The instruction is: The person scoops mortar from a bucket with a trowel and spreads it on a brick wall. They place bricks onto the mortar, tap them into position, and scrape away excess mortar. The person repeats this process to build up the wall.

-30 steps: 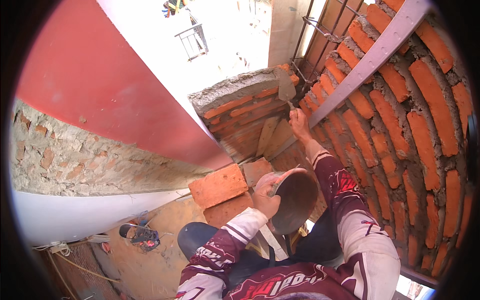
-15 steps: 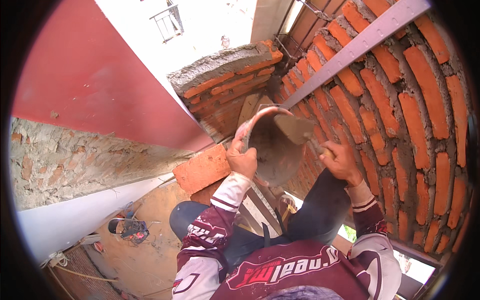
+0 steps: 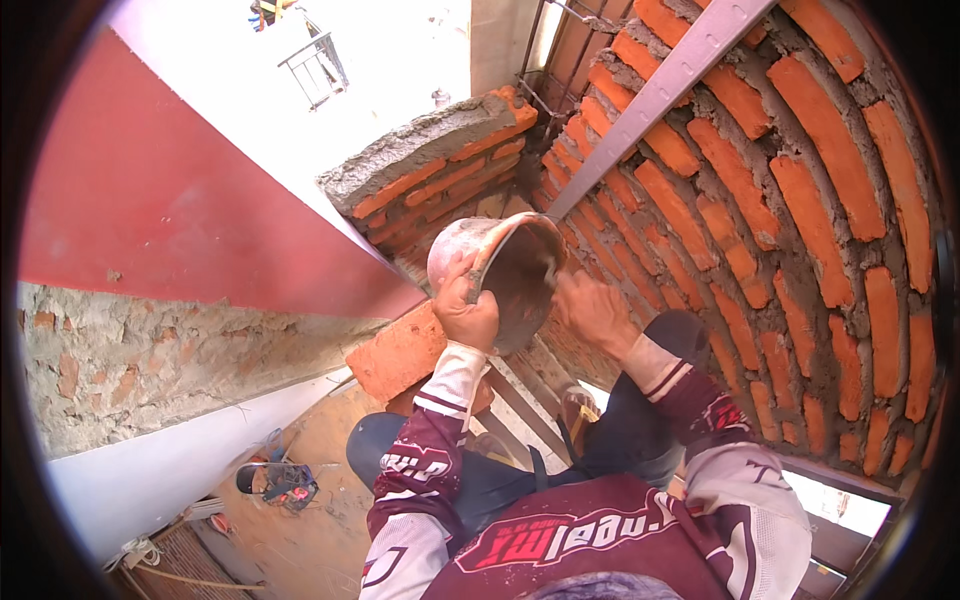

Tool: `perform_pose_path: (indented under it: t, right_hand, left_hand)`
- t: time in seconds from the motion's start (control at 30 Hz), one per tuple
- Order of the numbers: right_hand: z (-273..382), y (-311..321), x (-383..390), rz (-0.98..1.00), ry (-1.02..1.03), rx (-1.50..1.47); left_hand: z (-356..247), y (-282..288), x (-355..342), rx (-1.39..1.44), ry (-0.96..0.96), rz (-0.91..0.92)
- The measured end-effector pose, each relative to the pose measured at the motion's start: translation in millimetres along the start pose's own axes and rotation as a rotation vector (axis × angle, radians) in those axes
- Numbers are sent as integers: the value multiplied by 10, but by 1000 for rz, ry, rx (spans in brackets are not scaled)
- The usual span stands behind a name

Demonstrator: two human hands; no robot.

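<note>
My left hand (image 3: 470, 310) grips the side of a round, pink-grey, mortar-stained bucket (image 3: 452, 240), tilted with its dark mouth toward my right. My right hand (image 3: 595, 310) is closed on a trowel (image 3: 550, 275) at the bucket's mouth; its blade is mostly hidden inside. An orange brick (image 3: 395, 355) lies behind and left of my left hand. Beyond the bucket stands a short brick section (image 3: 445, 180) topped with grey mortar.
A curved-looking brick wall (image 3: 820, 230) fills the right, crossed by a long metal straightedge (image 3: 660, 105). Rebar (image 3: 555, 105) rises at the back. A red panel (image 3: 170, 200) is left. Tools (image 3: 285, 485) lie on the floor (image 3: 310, 530) below left.
My right hand has come down from the mortared brick section, bringing the trowel into the bucket. My left hand has raised the bucket and tipped it; the view has shifted.
</note>
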State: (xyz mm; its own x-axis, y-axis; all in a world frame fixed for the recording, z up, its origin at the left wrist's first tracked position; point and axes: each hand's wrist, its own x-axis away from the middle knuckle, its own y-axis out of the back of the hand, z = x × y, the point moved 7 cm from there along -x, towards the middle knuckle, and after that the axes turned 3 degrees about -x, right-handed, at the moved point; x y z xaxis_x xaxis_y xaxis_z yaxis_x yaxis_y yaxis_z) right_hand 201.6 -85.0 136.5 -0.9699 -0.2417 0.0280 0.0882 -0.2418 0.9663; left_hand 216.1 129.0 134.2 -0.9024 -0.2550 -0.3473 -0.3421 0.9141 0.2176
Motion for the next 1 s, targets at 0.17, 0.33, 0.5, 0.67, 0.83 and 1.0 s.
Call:
perform_pose_path:
  t: [0.17, 0.33, 0.5, 0.67, 0.83, 1.0]
  right_hand:
    - [218, -145, 55, 358, 44, -40]
    - [-127, 187, 118, -24, -104, -21]
    - [-42, -433, 295, 247, -10, -555]
    - [-16, -308, 414, 198, -33, -587]
    - [-40, 286, 364, 119, -47, 39]
    - [-123, 24, 375, 298, -194, 59]
  left_hand:
    - [-120, -95, 57, 49, -56, 74]
    - [-259, -106, 61, 28, -123, 117]
    - [-570, -269, 212, 144, -242, 254]
    - [-439, -98, 56, 159, -134, 155]
    - [-335, -95, 14, 163, -118, 139]
    - [-504, -155, 184, 122, -205, 229]
